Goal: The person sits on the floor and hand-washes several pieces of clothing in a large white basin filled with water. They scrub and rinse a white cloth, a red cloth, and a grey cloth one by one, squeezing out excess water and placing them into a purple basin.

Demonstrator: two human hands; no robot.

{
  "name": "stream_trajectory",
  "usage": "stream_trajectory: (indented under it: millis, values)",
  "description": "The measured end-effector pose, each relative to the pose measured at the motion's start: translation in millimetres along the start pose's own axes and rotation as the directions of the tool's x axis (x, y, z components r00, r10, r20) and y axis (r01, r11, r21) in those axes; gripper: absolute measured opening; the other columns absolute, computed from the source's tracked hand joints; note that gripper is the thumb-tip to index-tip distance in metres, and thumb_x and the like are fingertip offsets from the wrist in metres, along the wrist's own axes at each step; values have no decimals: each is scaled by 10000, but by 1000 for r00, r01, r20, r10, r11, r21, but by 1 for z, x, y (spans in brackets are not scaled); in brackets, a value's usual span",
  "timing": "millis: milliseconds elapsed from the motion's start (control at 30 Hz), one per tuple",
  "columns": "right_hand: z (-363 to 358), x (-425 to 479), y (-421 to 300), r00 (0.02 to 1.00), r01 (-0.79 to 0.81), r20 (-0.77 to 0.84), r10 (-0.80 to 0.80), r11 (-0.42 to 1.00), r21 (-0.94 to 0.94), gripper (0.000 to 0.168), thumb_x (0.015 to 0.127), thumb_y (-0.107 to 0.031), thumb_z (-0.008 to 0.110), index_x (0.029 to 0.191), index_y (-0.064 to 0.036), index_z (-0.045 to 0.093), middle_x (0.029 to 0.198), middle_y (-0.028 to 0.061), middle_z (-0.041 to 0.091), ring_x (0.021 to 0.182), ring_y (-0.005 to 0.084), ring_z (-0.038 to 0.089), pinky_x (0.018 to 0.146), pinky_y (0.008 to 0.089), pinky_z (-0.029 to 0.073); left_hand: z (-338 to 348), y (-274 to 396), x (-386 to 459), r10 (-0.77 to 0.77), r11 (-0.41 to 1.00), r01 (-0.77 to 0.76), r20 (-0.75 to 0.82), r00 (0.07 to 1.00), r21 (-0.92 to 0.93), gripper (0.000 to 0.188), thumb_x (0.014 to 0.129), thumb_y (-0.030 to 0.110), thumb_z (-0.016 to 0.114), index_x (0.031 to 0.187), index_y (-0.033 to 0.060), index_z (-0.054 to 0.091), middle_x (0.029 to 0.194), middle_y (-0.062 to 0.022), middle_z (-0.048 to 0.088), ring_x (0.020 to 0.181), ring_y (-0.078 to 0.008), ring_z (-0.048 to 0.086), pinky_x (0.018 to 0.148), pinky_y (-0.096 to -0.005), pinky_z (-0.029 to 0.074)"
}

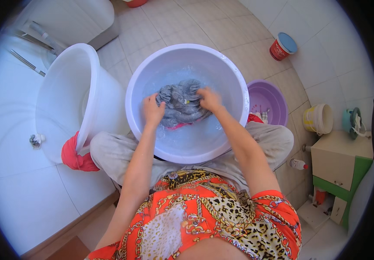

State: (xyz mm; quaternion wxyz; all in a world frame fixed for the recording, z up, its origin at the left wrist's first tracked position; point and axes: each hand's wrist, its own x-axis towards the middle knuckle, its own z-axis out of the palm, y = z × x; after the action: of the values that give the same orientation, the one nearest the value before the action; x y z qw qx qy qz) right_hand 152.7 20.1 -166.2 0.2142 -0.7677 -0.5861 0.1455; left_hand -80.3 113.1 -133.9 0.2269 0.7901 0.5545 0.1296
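A wet grey garment (183, 102) lies bunched in a large pale lavender plastic basin (187, 154) between my knees. Shallow, slightly sudsy water covers the basin's bottom, and a bit of bright pink cloth (179, 125) shows under the garment's near edge. At the garment's left end, my left hand (153, 110) pinches the fabric between thumb and fingers. My right hand (209, 99), a little blurred, grips the opposite end with its fingers curled in. A small yellow-and-white spot, perhaps a tag, shows mid-garment.
Left of the basin, a tall white plastic tub (109, 87) tilts, with red cloth (78, 154) over its rim. A purple basin (273, 97) holding cloth is at right. Beyond are a red bucket (278, 50), white pail (313, 119), bottle (297, 163) and small cabinet (333, 159).
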Motion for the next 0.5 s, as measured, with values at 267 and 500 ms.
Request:
stream_trajectory:
  millis: [267, 500]
  values:
    - [-21, 27, -89, 939, -315, 122, 321, 664, 678, 401, 720, -119, 487, 1098, 15, 469, 901, 165, 575, 850, 271, 575, 688, 372, 468, -21, 61, -18, -293, -66, 712, 696, 656, -699, 835, 745, 418, 645, 1383, 214, 146, 1373, -165, 261, 1234, -303, 328, 1001, -414, 280]
    - [-200, -23, -228, 990, -137, 138, 25, 383, 914, 398, 723, -48, 540, 1104, 24, 452, 887, 109, 547, 754, 157, 539, 604, 263, 440, -6, 38, -12, 218, -270, 542, 498, 839, -796, 561, 834, 580, 366, 1259, 216, 385, 1253, -109, 415, 1161, -311, 379, 882, -536, 348]
